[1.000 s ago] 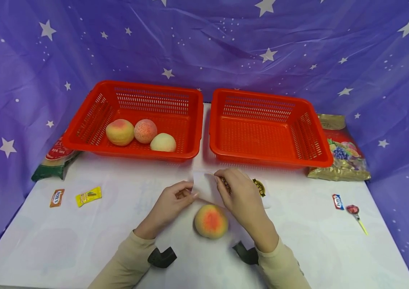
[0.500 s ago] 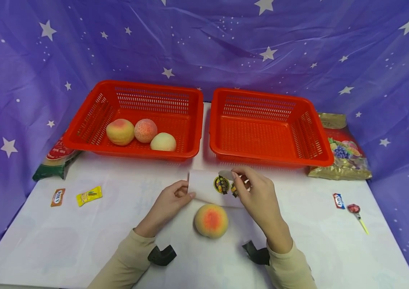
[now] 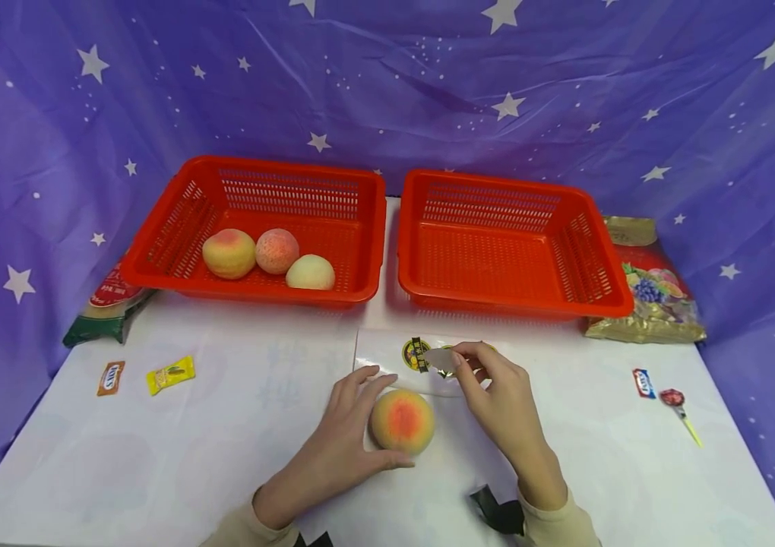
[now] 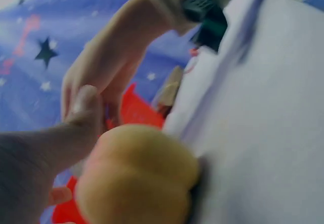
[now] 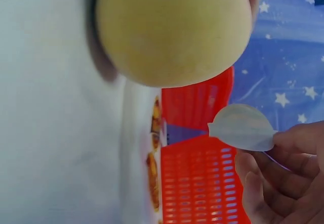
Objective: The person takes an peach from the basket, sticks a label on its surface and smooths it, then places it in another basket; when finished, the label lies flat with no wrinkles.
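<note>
In the head view a peach (image 3: 403,422), yellow with a red blush, stands on the white table. My left hand (image 3: 336,441) reaches around its left side, fingers spread above and thumb below; whether they touch it I cannot tell. My right hand (image 3: 500,391) pinches a peeled sticker (image 3: 441,358) between thumb and fingertips. The sticker's pale back shows in the right wrist view, where it is rounded with small tabs. Behind the peach lies a white sticker sheet (image 3: 375,351) with black and yellow round labels, partly hidden by my right hand.
A red basket (image 3: 155,262) holding three peaches stands at the back left, and a second red basket (image 3: 497,254) at the back right. Packaged bags lean beside both. Small candies (image 3: 170,374) lie at left; a wrapped candy and a lollipop (image 3: 672,399) lie at right.
My right hand has peeled a sticker off the sheet and lifted it away. My left hand has let go of the sheet, which now lies flat, and moved to the peach.
</note>
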Demonstrator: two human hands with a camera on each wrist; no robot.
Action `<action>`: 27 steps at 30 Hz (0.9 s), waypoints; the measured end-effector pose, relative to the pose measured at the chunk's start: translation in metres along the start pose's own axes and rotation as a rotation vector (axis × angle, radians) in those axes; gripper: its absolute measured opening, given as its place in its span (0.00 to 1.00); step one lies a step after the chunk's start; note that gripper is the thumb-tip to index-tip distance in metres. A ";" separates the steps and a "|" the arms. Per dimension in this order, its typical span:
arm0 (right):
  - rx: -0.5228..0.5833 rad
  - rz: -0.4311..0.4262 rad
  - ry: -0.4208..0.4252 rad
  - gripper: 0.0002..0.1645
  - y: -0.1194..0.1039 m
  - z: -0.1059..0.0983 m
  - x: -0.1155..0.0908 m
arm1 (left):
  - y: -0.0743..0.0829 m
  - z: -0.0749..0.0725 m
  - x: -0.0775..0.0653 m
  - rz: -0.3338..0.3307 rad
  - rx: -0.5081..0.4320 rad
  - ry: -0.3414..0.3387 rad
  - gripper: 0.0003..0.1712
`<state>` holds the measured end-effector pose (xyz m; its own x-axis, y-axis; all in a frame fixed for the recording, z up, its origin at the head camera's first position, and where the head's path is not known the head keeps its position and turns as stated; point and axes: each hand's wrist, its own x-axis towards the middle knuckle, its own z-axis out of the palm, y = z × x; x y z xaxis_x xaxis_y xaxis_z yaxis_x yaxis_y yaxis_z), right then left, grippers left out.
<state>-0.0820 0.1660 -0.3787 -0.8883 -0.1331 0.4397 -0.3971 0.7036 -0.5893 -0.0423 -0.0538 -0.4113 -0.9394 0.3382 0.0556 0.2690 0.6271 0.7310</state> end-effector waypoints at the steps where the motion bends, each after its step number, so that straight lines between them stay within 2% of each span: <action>1: -0.002 0.012 0.001 0.06 0.001 0.000 -0.002 | 0.002 0.004 -0.001 0.040 0.035 0.000 0.52; 3: -0.013 0.026 -0.001 0.06 0.003 0.001 -0.005 | 0.003 0.010 -0.002 0.095 0.082 0.013 0.52; 5: -0.018 0.043 -0.008 0.06 0.004 0.002 -0.007 | 0.003 0.013 -0.001 0.102 0.105 0.027 0.51; 13: -0.013 0.074 -0.031 0.07 0.006 0.005 -0.011 | 0.003 0.015 0.002 0.040 0.065 0.020 0.45; 18: 0.005 0.054 -0.009 0.08 0.005 0.006 -0.012 | -0.001 0.017 0.007 -0.001 -0.009 0.103 0.42; 20: 0.024 0.012 0.022 0.09 0.004 0.007 -0.012 | -0.003 0.016 0.009 -0.052 -0.077 0.123 0.40; 22: 0.049 -0.046 0.061 0.10 0.002 0.007 -0.011 | -0.005 0.013 0.011 -0.114 -0.167 0.115 0.39; 25: 0.081 -0.154 0.130 0.14 -0.004 0.008 -0.010 | -0.006 0.007 0.013 -0.188 -0.354 0.065 0.38; 27: 0.096 -0.226 0.171 0.14 -0.010 0.008 -0.009 | -0.004 0.001 0.015 -0.209 -0.492 0.017 0.37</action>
<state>-0.0722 0.1545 -0.3823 -0.7261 -0.1533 0.6703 -0.6076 0.5993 -0.5212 -0.0572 -0.0503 -0.4144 -0.9668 0.2268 -0.1175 -0.0521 0.2755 0.9599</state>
